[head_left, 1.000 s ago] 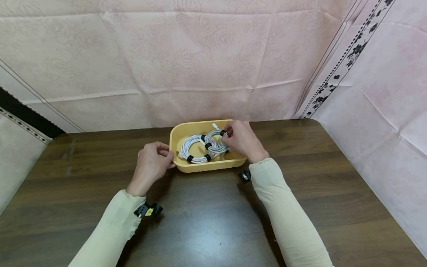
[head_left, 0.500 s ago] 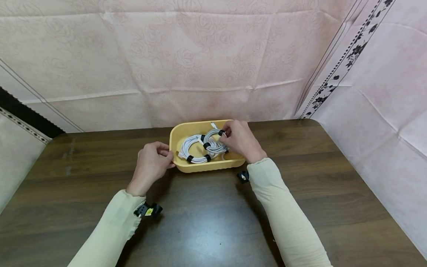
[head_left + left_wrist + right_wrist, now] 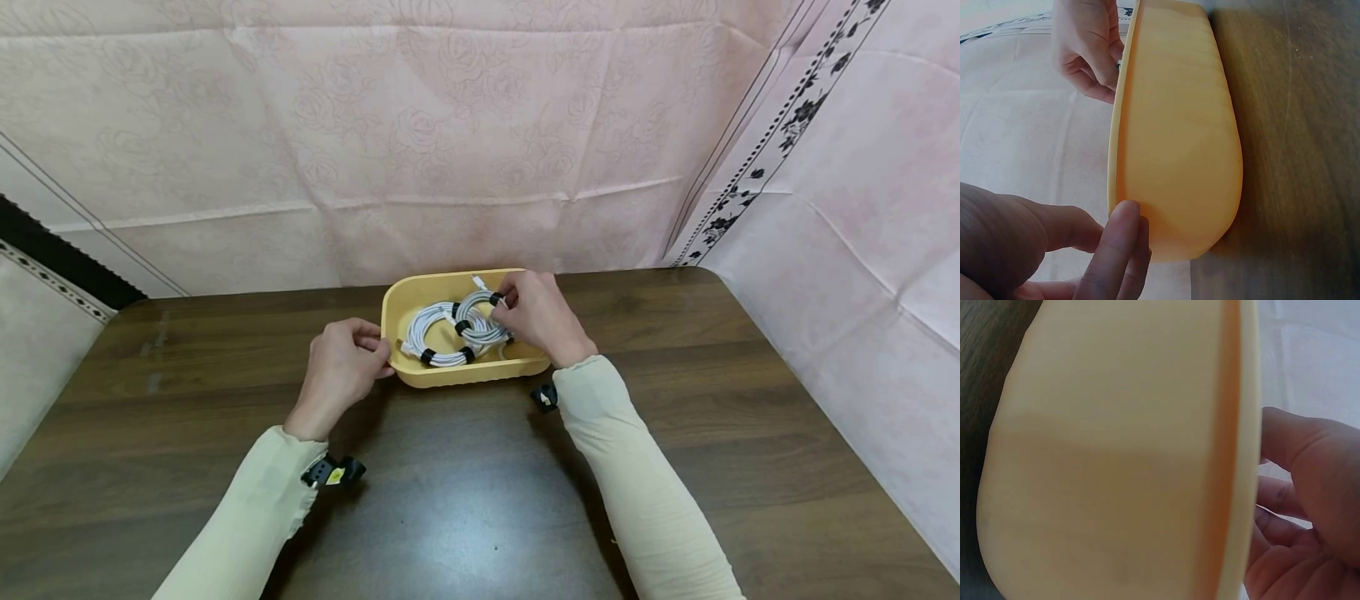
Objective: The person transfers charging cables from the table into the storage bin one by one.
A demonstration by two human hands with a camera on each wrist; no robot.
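In the head view a yellow plastic bin (image 3: pixel 465 378) stands at the back of the table. Two white cable coils bound with black straps lie in it: a larger one (image 3: pixel 429 321), overlapped by a smaller one (image 3: pixel 480 337). My right hand (image 3: pixel 546 317) reaches over the bin's right end and pinches the smaller coil's right side; its fingertips are partly hidden. At the left end, my left hand (image 3: pixel 345 371) holds the bin's rim, fingers against the outer wall in the left wrist view. The right wrist view shows mostly the bin's outer wall (image 3: pixel 1110 437).
The brown wooden table (image 3: pixel 465 500) extends in front of the bin and to both sides. A pink patterned cloth (image 3: pixel 450 150) hangs right behind its back edge. A white cable plug (image 3: pixel 478 283) points up near the bin's back rim.
My right hand has shifted slightly left, and the smaller cable coil has moved a little left with it. The left hand and the bin have stayed in place.
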